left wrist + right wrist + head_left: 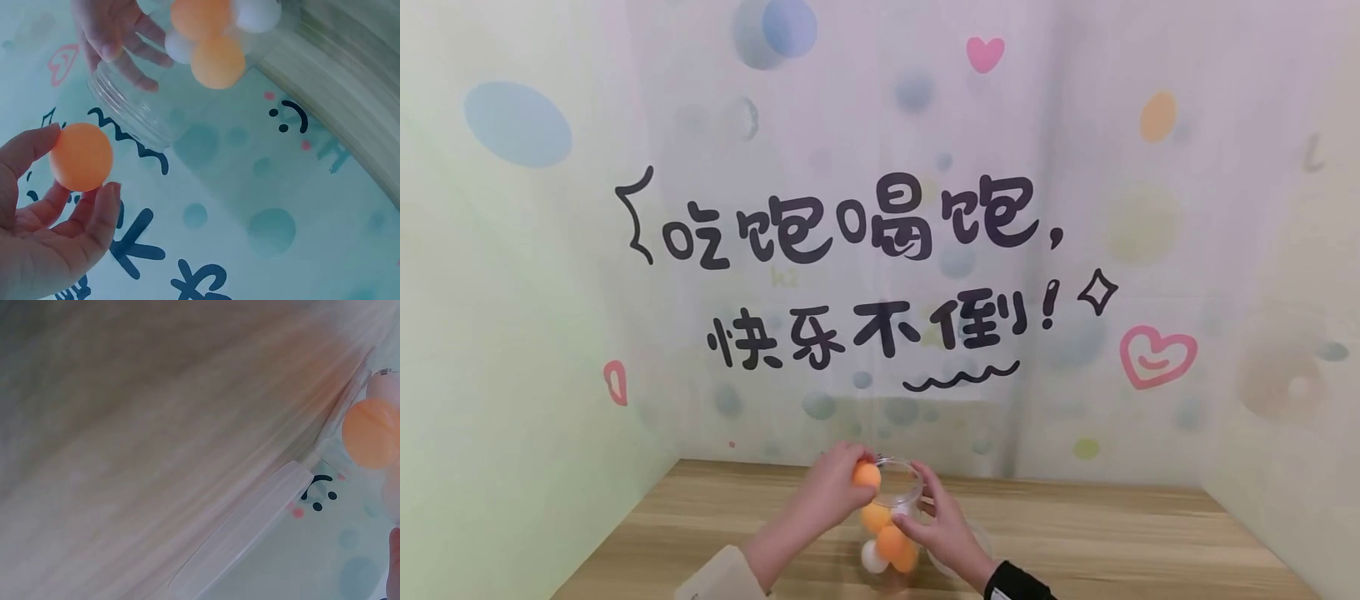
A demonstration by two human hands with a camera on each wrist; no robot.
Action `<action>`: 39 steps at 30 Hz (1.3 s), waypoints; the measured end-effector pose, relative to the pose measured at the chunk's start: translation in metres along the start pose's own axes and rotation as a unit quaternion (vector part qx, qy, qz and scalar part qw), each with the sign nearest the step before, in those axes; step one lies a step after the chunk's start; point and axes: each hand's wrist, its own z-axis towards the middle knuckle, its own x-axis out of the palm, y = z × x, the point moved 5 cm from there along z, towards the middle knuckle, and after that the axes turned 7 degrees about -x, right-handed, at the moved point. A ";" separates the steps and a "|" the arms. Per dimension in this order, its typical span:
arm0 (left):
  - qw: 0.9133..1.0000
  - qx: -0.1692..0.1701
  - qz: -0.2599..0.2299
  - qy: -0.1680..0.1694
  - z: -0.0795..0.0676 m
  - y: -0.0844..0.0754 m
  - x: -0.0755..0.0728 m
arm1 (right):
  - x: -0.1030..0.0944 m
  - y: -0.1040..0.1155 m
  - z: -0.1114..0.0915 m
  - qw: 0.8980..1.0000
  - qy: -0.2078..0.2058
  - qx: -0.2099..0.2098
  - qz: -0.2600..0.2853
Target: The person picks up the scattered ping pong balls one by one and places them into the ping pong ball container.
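Observation:
My left hand [838, 479] pinches an orange ping-pong ball [81, 156] between thumb and fingers, beside the mouth of a clear jar [131, 112]. In the left wrist view, a gap separates that ball from the jar's rim. My right hand [946, 529] grips the jar from the right side, with thumb and fingers around it. Inside the jar are several ping-pong balls, among them an orange ball [892, 542] and a white ball [874, 556]. Only a fingertip of my right hand [394, 562] shows in the right wrist view.
A translucent round lid [240, 531] lies on the wooden table [1105, 542], partly behind my right forearm in the head view. A printed cloth backdrop [865, 125] with black lettering rises at the table's back edge. Pale side panels [512, 333] stand left and right.

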 end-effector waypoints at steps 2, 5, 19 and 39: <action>1.000 -0.002 0.007 -0.016 0.007 -0.002 0.001 | 0.000 0.000 0.000 1.000 -0.003 -0.006 -0.005; 1.000 -0.002 0.017 -0.023 0.017 -0.003 0.006 | -0.001 0.000 0.001 1.000 -0.008 -0.017 -0.012; 1.000 0.015 0.014 -0.016 0.025 0.002 0.018 | -0.004 0.006 0.003 0.999 -0.023 -0.042 -0.004; 0.997 0.013 -0.045 0.068 -0.007 0.006 0.009 | -0.006 0.004 0.009 1.000 -0.009 -0.018 -0.013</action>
